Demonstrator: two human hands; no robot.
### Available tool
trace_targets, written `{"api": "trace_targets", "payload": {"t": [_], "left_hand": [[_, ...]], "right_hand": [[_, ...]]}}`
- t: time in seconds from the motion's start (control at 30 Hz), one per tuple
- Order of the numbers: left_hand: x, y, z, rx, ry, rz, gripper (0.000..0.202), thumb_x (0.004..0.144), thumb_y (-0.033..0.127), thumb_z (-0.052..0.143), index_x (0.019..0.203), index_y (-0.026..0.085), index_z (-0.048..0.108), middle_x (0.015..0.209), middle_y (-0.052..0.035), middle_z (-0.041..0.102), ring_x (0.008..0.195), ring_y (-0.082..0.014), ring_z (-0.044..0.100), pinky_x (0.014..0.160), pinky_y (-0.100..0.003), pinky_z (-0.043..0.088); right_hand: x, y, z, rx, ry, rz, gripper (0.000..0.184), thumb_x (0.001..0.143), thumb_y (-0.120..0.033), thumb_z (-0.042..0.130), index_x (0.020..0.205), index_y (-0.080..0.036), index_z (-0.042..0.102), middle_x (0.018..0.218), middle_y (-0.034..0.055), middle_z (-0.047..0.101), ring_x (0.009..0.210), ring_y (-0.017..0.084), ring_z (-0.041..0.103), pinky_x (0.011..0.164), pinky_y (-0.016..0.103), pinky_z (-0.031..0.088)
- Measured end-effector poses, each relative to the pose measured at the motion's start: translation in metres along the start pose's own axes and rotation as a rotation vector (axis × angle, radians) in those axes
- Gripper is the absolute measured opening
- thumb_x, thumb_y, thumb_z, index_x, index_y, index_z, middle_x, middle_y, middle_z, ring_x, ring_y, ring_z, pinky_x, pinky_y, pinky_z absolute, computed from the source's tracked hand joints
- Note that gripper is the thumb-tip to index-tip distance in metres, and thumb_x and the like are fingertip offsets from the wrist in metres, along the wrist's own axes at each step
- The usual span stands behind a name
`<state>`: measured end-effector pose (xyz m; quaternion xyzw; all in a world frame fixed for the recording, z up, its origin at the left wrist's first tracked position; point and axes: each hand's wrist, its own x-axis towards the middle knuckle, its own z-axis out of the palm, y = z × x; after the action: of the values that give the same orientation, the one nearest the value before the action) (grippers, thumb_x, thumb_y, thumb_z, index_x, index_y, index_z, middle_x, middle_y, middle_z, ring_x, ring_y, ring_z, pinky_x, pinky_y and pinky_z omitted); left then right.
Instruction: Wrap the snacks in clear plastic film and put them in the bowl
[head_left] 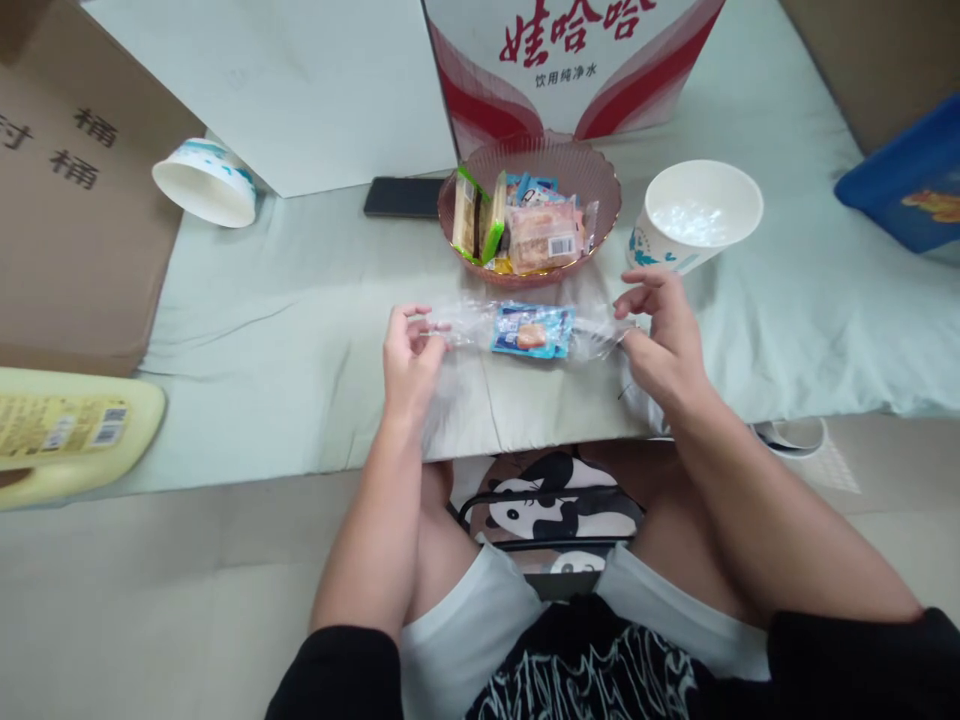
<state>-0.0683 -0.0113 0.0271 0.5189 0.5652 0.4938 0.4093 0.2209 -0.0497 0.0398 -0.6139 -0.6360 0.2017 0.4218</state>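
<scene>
Evidently, the left hand (pixel 409 362) and right hand (pixel 666 345) each pinch an end of a clear bag (pixel 471 325) over the desk (pixel 277 340), blue packets (pixel 531 331) seemingly inside, just nearer than the bowl (pixel 583 165). This looks like straightening the bag; the next move probably calls for even grip.

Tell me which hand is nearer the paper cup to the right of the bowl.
Right. The right hand is just in front of the cup; the left hand is farther off, at the left end of the plastic bag.
</scene>
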Motion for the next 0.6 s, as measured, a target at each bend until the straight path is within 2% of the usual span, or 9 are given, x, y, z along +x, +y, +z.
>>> {"api": "trace_targets", "payload": {"t": [0.07, 0.13, 0.23, 0.33, 0.4, 0.43, 0.5, 0.57, 0.6], "left_hand": [[0.0, -0.003, 0.001, 0.058, -0.077, 0.087, 0.044, 0.071, 0.021, 0.073, 0.113, 0.028, 0.059, 0.117, -0.0043, 0.067, 0.093, -0.017, 0.066, 0.071, -0.027, 0.053], [0.0, -0.005, 0.004, 0.156, -0.138, 0.165, 0.043, 0.071, 0.027, 0.078, 0.111, 0.026, 0.063, 0.131, -0.008, 0.061, 0.114, -0.0222, 0.062, 0.078, -0.029, 0.055], [0.001, -0.004, 0.005, 0.265, -0.111, 0.227, 0.017, 0.077, 0.032, 0.075, 0.087, 0.022, 0.066, 0.128, -0.0103, 0.061, 0.126, -0.0274, 0.058, 0.09, -0.036, 0.055], [0.0, 0.003, 0.001, 0.239, -0.037, 0.307, 0.016, 0.078, 0.033, 0.072, 0.074, 0.022, 0.061, 0.126, -0.0082, 0.063, 0.129, -0.029, 0.057, 0.107, -0.046, 0.048], [-0.003, 0.007, -0.003, 0.182, -0.032, 0.355, 0.018, 0.077, 0.032, 0.072, 0.07, 0.023, 0.058, 0.126, -0.0066, 0.067, 0.131, -0.03, 0.057, 0.113, -0.05, 0.044], [-0.004, 0.008, -0.005, 0.15, -0.039, 0.369, 0.019, 0.077, 0.031, 0.071, 0.069, 0.023, 0.057, 0.12, -0.0062, 0.07, 0.13, -0.0303, 0.058, 0.113, -0.052, 0.044], [-0.008, 0.01, -0.008, 0.067, -0.046, 0.38, 0.017, 0.077, 0.028, 0.068, 0.067, 0.023, 0.055, 0.096, -0.005, 0.075, 0.116, -0.0289, 0.066, 0.107, -0.051, 0.049], [-0.012, 0.012, -0.01, -0.048, -0.049, 0.353, 0.014, 0.076, 0.024, 0.065, 0.066, 0.024, 0.054, 0.069, -0.0015, 0.069, 0.087, -0.024, 0.071, 0.089, -0.045, 0.056], [-0.013, 0.013, -0.012, -0.108, -0.059, 0.329, 0.014, 0.075, 0.022, 0.063, 0.066, 0.024, 0.054, 0.058, 0.0007, 0.064, 0.07, -0.0208, 0.068, 0.077, -0.041, 0.057]], "right_hand": [[-0.001, -0.002, 0.0, 0.01, -0.062, -0.038, 0.043, 0.085, -0.025, 0.047, 0.126, -0.024, 0.058, 0.081, 0.0037, 0.061, 0.085, 0.026, 0.062, 0.083, 0.043, 0.05], [-0.003, -0.004, 0.003, -0.051, -0.139, -0.052, 0.037, 0.088, -0.033, 0.051, 0.121, -0.023, 0.064, 0.076, 0.0027, 0.057, 0.078, 0.025, 0.06, 0.078, 0.042, 0.05], [-0.006, -0.003, 0.01, -0.195, -0.15, -0.069, 0.027, 0.084, -0.036, 0.061, 0.106, -0.023, 0.071, 0.084, 0.0066, 0.06, 0.083, 0.027, 0.061, 0.079, 0.042, 0.051], [-0.008, 0.0, 0.013, -0.22, -0.1, -0.142, 0.009, 0.083, -0.027, 0.06, 0.088, -0.023, 0.067, 0.111, 0.0134, 0.066, 0.104, 0.031, 0.064, 0.09, 0.046, 0.051], [-0.008, 0.0, 0.013, -0.196, -0.133, -0.17, 0.01, 0.082, -0.023, 0.059, 0.091, -0.024, 0.064, 0.117, 0.0133, 0.068, 0.107, 0.032, 0.065, 0.093, 0.048, 0.051], [-0.008, -0.001, 0.013, -0.191, -0.159, -0.171, 0.016, 0.082, -0.021, 0.059, 0.097, -0.024, 0.063, 0.112, 0.0121, 0.071, 0.104, 0.032, 0.066, 0.093, 0.049, 0.051], [-0.008, -0.005, 0.011, -0.202, -0.196, -0.179, 0.027, 0.081, -0.019, 0.058, 0.107, -0.024, 0.063, 0.098, 0.009, 0.073, 0.097, 0.031, 0.066, 0.094, 0.05, 0.05], [-0.009, -0.012, 0.008, -0.226, -0.206, -0.235, 0.027, 0.082, -0.017, 0.056, 0.107, -0.025, 0.066, 0.091, 0.0078, 0.073, 0.097, 0.031, 0.066, 0.094, 0.049, 0.048], [-0.011, -0.015, 0.006, -0.229, -0.216, -0.275, 0.025, 0.083, -0.017, 0.055, 0.103, -0.025, 0.068, 0.091, 0.0078, 0.074, 0.097, 0.03, 0.066, 0.093, 0.047, 0.049]]}}
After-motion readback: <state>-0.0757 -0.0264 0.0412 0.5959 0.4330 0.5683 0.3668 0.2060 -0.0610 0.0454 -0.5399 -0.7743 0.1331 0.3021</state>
